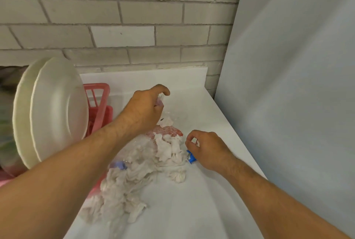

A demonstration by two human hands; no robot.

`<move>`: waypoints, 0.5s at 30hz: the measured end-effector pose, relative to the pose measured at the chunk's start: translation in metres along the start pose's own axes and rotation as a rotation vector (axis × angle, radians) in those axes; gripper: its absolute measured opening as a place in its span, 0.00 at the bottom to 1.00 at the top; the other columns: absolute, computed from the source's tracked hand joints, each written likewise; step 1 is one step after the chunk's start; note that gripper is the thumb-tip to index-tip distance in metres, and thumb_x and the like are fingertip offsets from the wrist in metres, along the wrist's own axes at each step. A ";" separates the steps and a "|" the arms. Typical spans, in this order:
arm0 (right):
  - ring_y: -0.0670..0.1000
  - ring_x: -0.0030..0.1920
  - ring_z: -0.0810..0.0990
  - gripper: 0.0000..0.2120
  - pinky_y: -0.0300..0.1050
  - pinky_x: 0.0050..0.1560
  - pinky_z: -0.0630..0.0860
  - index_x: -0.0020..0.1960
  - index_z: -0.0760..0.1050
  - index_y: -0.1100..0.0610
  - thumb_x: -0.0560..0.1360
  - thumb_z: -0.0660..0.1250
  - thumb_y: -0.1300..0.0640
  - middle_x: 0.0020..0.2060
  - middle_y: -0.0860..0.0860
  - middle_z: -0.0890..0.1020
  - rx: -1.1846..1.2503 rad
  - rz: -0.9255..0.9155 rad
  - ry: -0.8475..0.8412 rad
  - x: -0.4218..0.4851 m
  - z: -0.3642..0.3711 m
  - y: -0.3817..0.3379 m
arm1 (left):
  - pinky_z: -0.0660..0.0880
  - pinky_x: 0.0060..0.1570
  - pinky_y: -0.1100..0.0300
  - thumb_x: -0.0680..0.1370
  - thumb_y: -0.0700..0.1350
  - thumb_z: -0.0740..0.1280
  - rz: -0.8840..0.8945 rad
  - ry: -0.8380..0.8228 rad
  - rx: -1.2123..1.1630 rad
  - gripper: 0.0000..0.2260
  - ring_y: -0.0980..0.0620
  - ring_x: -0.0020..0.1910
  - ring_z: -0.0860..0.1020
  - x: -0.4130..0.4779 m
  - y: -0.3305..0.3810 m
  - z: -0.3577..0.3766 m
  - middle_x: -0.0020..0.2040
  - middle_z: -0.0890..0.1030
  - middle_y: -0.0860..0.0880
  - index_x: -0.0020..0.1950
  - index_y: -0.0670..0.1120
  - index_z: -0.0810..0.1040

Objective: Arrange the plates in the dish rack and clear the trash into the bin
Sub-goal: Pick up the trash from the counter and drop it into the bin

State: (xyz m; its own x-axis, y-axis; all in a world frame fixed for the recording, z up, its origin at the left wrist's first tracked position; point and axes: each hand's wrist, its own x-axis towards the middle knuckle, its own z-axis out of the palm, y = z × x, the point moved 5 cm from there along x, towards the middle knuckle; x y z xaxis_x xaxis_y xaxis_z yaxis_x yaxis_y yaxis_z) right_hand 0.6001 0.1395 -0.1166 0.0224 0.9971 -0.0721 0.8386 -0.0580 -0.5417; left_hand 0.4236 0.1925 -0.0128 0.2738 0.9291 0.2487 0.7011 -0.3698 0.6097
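Two white plates point(57, 108) stand on edge in a pink dish rack point(98, 104) at the left. On the white counter point(192, 210) lies a heap of crumpled white tissue point(134, 177), with a red wrapper point(169, 131), a blue wrapper point(191, 158) and a small purple scrap point(120, 165) among it. My left hand point(146, 108) is above the far end of the heap, fingers curled around a pale scrap of trash. My right hand point(207, 148) pinches a small white piece of tissue just above the blue wrapper.
A grey brick wall point(134, 17) runs behind the counter. A tall pale panel point(297, 84) closes off the right side. The counter's right edge runs beside that panel. No bin is in view.
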 end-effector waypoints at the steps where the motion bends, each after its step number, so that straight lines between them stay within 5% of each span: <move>1: 0.51 0.40 0.79 0.08 0.48 0.44 0.79 0.52 0.76 0.45 0.78 0.60 0.46 0.41 0.49 0.80 -0.013 -0.010 -0.015 -0.001 0.003 -0.003 | 0.67 0.22 0.66 0.79 0.38 0.58 0.004 0.022 0.012 0.11 0.54 0.26 0.72 -0.003 -0.001 -0.002 0.33 0.74 0.50 0.52 0.52 0.76; 4: 0.53 0.43 0.79 0.10 0.46 0.45 0.78 0.56 0.76 0.47 0.78 0.60 0.46 0.43 0.50 0.79 -0.044 -0.041 -0.027 0.000 0.005 -0.015 | 0.63 0.24 0.64 0.77 0.37 0.56 -0.005 0.125 -0.007 0.12 0.54 0.25 0.69 -0.014 -0.005 -0.013 0.30 0.74 0.51 0.43 0.44 0.78; 8: 0.54 0.43 0.80 0.11 0.45 0.42 0.77 0.55 0.78 0.49 0.79 0.59 0.48 0.46 0.52 0.81 -0.090 -0.098 0.023 0.019 0.001 -0.041 | 0.70 0.28 0.60 0.76 0.43 0.59 -0.075 0.207 -0.077 0.11 0.51 0.29 0.73 -0.022 -0.016 -0.029 0.30 0.76 0.51 0.35 0.42 0.75; 11: 0.57 0.49 0.79 0.15 0.46 0.46 0.76 0.62 0.74 0.49 0.79 0.61 0.45 0.53 0.54 0.80 -0.156 -0.100 0.065 0.043 0.000 -0.054 | 0.65 0.26 0.62 0.73 0.51 0.66 -0.137 0.182 -0.047 0.16 0.54 0.25 0.66 -0.028 -0.028 -0.029 0.26 0.70 0.52 0.30 0.45 0.68; 15: 0.58 0.57 0.78 0.24 0.46 0.51 0.74 0.71 0.66 0.49 0.77 0.62 0.42 0.60 0.55 0.78 -0.255 -0.092 -0.006 0.075 0.011 -0.066 | 0.64 0.25 0.61 0.74 0.48 0.67 -0.168 0.138 0.033 0.16 0.53 0.25 0.66 -0.035 -0.041 -0.025 0.26 0.69 0.51 0.30 0.44 0.67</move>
State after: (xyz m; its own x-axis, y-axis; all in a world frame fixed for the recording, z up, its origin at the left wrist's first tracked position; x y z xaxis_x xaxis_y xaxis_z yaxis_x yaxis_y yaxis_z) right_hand 0.5401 0.2172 -0.0951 -0.0632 0.9973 -0.0376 0.9470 0.0480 -0.3175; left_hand 0.3686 0.1745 -0.0276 0.0603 0.9669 0.2480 0.7511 -0.2076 0.6267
